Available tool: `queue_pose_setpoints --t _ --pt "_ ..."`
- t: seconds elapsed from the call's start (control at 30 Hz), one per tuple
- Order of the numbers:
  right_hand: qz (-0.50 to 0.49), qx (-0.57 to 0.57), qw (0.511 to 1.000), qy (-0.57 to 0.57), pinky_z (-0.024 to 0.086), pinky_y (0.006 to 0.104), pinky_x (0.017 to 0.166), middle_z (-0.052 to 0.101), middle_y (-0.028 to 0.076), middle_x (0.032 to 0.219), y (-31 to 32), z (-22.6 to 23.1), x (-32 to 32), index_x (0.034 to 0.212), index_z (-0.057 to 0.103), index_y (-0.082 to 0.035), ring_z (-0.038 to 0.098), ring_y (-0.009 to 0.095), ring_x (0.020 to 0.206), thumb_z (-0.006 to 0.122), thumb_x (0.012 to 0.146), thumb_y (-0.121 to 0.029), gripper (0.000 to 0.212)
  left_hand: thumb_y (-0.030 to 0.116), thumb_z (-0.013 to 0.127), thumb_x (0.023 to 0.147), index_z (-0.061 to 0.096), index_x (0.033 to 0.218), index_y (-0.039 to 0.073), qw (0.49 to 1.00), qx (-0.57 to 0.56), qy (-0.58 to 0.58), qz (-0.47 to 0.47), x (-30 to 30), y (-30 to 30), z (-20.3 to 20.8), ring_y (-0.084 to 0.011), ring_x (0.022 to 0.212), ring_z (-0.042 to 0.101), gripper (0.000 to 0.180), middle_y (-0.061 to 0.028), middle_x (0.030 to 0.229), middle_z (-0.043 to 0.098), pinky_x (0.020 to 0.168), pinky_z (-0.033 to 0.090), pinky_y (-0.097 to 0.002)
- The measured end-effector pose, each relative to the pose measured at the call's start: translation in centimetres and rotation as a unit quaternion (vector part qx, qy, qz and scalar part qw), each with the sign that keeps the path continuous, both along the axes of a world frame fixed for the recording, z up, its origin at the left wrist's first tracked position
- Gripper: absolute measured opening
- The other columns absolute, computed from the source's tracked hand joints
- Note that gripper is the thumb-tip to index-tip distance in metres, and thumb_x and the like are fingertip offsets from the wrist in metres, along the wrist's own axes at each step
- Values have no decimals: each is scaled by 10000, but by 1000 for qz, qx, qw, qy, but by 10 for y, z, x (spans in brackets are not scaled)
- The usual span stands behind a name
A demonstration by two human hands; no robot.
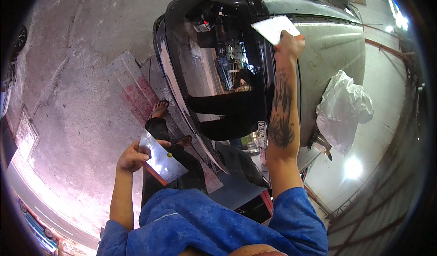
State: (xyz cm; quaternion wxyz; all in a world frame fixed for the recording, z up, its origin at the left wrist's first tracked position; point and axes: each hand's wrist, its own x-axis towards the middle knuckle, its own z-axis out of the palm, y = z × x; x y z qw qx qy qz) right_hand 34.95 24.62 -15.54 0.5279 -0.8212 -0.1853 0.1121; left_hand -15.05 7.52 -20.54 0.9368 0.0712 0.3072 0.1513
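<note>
My left hand (131,157) grips a wide flat metal putty spreader (160,155) with an orange edge, held in front of my body. A small yellow dab sits on its face. My right arm reaches far forward over a dark vehicle (266,3). In its closed fingers, my right hand (290,46) has a second putty spreader (273,27), pale and bright, with orange at the grip. That blade is over the roof edge just above the dark rear window (205,69); whether it touches the surface I cannot tell.
A crumpled white plastic sheet (343,112) lies on the dull grey roof (332,55). Near it is a shiny metal object (321,145), partly hidden. My feet are on a red-stained board (129,80) beside the vehicle. Another car (36,228) shows at the lower left.
</note>
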Motion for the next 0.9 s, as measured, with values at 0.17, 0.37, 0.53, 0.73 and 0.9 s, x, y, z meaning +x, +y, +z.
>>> queue_pose_setpoints --t 0.17,0.37,0.53,0.73,0.9 --pt "-8 26 996 79 467 324 472 569 92 801 -7 11 11 896 497 63 571 153 581 618 717 10 222 120 731 614 554 1177 -117 1000 6 -2 -14 -3 4 0 -355 1053 637 636 -312 1255 535 931 502 -448" --pt "129 -73 962 230 553 300 640 623 95 954 -36 70 78 1059 549 25 651 185 769 639 814 -24 266 118 732 618 557 1176 -110 1000 -16 0 9 -7 1 -3 -362 1026 647 628 -314 1254 533 913 512 -452" --pt "238 -169 920 262 540 228 753 643 59 1046 -24 83 102 1179 548 -7 660 116 875 616 870 -101 329 125 724 631 549 1175 -127 1000 -5 -19 -8 -3 0 -6 -355 1025 647 624 -315 1256 530 918 511 -435" --pt "179 -57 925 331 541 229 705 649 32 992 -103 103 95 1184 555 -36 657 109 841 617 879 -124 324 109 712 635 551 1191 -101 1000 -10 -17 1 -2 6 8 -344 1034 642 615 -322 1277 509 915 514 -426" --pt "101 -38 950 293 528 237 686 644 30 968 -251 126 84 1166 567 -20 642 109 814 629 866 -121 322 103 695 629 537 1196 -93 1000 14 -18 3 11 22 27 -313 977 660 621 -336 1282 494 883 534 -406"
